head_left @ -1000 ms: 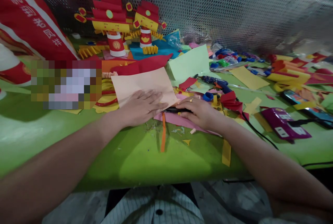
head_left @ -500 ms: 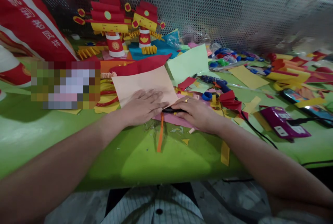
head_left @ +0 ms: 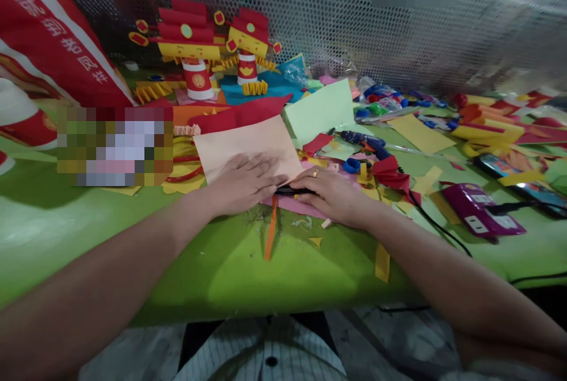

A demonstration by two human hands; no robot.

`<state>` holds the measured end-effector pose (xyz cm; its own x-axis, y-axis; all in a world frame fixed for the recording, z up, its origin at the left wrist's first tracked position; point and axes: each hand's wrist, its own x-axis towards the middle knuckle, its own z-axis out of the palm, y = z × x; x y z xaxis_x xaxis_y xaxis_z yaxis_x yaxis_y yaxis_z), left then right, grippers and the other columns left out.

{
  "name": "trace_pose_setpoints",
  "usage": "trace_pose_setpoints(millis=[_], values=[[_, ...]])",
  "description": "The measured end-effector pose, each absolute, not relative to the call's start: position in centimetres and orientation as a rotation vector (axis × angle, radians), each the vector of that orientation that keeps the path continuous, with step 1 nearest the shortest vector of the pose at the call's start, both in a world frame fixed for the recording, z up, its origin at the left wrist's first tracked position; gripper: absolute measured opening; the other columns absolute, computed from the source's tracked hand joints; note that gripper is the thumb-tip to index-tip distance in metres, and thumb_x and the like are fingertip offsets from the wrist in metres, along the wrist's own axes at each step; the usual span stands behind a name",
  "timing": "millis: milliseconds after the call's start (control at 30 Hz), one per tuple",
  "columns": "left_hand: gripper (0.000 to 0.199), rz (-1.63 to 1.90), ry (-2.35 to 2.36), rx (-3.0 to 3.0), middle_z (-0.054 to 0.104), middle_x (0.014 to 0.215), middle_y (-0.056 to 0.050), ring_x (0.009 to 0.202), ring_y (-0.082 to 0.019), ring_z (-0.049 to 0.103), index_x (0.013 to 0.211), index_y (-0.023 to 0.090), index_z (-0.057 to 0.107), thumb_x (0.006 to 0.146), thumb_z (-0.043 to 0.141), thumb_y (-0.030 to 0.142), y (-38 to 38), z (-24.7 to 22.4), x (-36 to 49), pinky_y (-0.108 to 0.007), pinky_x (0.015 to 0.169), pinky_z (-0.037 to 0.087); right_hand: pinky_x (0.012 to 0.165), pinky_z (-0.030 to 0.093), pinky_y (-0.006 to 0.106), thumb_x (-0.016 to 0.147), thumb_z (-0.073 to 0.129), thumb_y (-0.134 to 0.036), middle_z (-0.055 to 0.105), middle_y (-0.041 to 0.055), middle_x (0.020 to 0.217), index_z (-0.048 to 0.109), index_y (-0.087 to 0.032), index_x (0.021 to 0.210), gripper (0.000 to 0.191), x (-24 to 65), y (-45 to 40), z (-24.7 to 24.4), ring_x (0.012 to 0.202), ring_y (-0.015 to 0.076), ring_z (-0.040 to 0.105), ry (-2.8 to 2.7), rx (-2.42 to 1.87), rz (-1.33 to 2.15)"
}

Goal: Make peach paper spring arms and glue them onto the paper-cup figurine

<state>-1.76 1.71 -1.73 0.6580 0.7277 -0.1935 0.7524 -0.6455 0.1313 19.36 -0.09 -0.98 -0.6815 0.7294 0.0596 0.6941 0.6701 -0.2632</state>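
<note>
Left hand (head_left: 245, 183) lies flat, fingers extended and unclenched, on peach sheet (head_left: 248, 139), which runs past its fingertips. Right hand (head_left: 330, 192) has fingers curled over black object (head_left: 290, 191) at sheet's near edge; can't tell if gripped. Orange strip (head_left: 270, 233) sits below, between both hands' fingers.

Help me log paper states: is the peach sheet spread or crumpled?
Spread: the peach sheet shows a broad, uncrumpled face around the left hand. Near-edge folds: cannot tell.
</note>
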Motion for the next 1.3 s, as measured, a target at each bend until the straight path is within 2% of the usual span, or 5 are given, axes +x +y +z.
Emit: trace_pose_setpoints(millis=[133,267,600,767,1300], values=[[0.047,-0.166,1.208,2.687,0.012,0.152,0.004,0.140,-0.021,0.005,0.140,0.038,0.023,0.094,0.015,0.043,1.5,-0.8,-2.5,-0.045,0.108,0.003,0.089,0.046,0.038,0.082,0.048,-0.013,0.067,0.0099,0.104,0.065,-0.016,0.102,0.027,19.2,-0.1,-0.9,0.099,0.0212,0.059,-2.730,-1.178,0.336],[0.044,-0.176,1.190,2.666,0.011,0.152,0.006,0.139,-0.024,0.008,0.137,0.044,0.025,0.094,0.018,0.039,1.4,0.6,-3.9,-0.049,0.108,0.004,0.087,0.047,0.039,0.081,0.047,-0.013,0.068,0.0094,0.100,0.066,-0.016,0.101,0.027,19.2,-0.2,-0.7,0.096,0.0217,0.060,-2.740,-1.164,0.342],[0.040,-0.372,1.099,2.563,0.015,0.151,0.002,0.138,-0.027,0.012,0.130,0.044,0.040,0.092,0.028,0.040,2.0,0.3,-5.0,-0.049,0.107,0.013,0.086,0.047,0.039,0.081,0.048,-0.014,0.068,0.0082,0.102,0.066,-0.019,0.100,0.026,19.5,0.0,-1.2,0.096,0.0209,0.060,-2.709,-1.118,0.343],[0.042,-0.367,1.081,2.593,0.021,0.150,0.006,0.137,-0.027,0.015,0.131,0.044,0.038,0.091,0.028,0.035,1.9,0.4,-4.8,-0.047,0.108,0.014,0.086,0.047,0.039,0.082,0.048,-0.015,0.066,0.0098,0.106,0.065,-0.017,0.103,0.027,19.2,-0.1,-0.9,0.099,0.0220,0.059,-2.717,-1.179,0.352],[0.042,-0.440,1.114,2.530,0.012,0.151,0.004,0.139,-0.025,0.010,0.133,0.043,0.034,0.092,0.025,0.040,1.9,0.5,-4.8,-0.049,0.108,0.012,0.088,0.047,0.039,0.080,0.049,-0.011,0.065,0.0093,0.110,0.065,-0.017,0.106,0.031,18.8,-0.3,-0.3,0.102,0.0222,0.058,-2.739,-1.165,0.396]])
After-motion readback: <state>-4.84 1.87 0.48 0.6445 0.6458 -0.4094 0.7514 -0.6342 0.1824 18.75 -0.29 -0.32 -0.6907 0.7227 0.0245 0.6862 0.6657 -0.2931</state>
